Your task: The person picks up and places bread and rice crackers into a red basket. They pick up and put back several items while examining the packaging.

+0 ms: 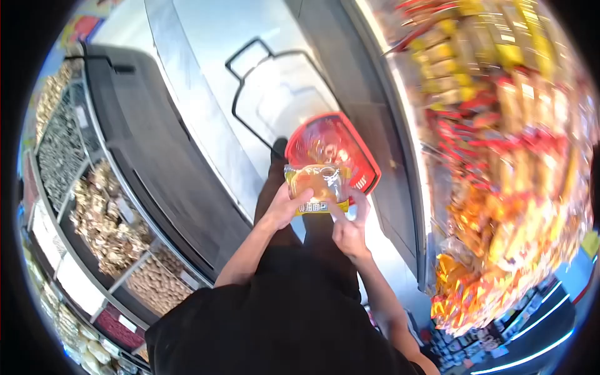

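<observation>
A clear food packet with a yellow printed lower edge (320,185) is in front of me, something brownish-orange inside it. My left hand (287,205) grips its left side, thumb across the front. At the lower right edge of the packet is my right hand (352,229), a finger and thumb on the wrapper and the other fingers partly curled. Directly beneath the packet stands a red shopping basket (369,164) with clear and red wrapped goods inside. The packet hides its near side. A long black handle (236,103) extends from the basket.
On the left, a grey-edged display (156,125) holds bins of dried foods, including pale dried pieces (103,219) and brown nuts or beans (157,282). Shelves of yellow, red and orange snack packets (512,150) line the right, blurred. White floor (206,37) runs between.
</observation>
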The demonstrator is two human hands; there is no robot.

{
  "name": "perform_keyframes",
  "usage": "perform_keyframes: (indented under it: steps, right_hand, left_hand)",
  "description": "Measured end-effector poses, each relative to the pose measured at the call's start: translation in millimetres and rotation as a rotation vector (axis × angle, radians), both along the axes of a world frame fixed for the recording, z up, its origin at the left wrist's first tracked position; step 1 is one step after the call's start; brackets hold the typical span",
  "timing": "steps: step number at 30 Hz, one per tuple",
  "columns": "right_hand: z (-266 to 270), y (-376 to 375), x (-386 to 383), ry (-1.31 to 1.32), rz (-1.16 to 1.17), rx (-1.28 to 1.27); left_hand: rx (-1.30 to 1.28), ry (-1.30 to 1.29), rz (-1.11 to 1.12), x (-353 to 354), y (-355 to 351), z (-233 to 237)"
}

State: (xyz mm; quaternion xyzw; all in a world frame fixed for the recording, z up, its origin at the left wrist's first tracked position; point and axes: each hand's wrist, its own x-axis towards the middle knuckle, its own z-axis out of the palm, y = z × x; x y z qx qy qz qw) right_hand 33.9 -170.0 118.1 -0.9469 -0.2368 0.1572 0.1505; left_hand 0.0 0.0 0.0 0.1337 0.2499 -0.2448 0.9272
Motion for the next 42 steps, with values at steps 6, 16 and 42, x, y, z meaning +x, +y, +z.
perform_keyframes:
  steps: [6,16,42]
  right_hand:
    - [18.3,85.2,25.3,0.639,-0.78,1.292]
    - [122.4,144.5,109.2,0.212,-0.599,1.417]
    - [256.8,118.6,407.6,-0.713,-0.471,-0.296]
  left_hand:
    - [0.832,-0.463,0.004,68.9,103.9,117.2]
    - [1.18,-0.683,-0.058,177.5,147.4,228.7]
    - [1.492,-1.348,0.212,446.9,84.5,248.5]
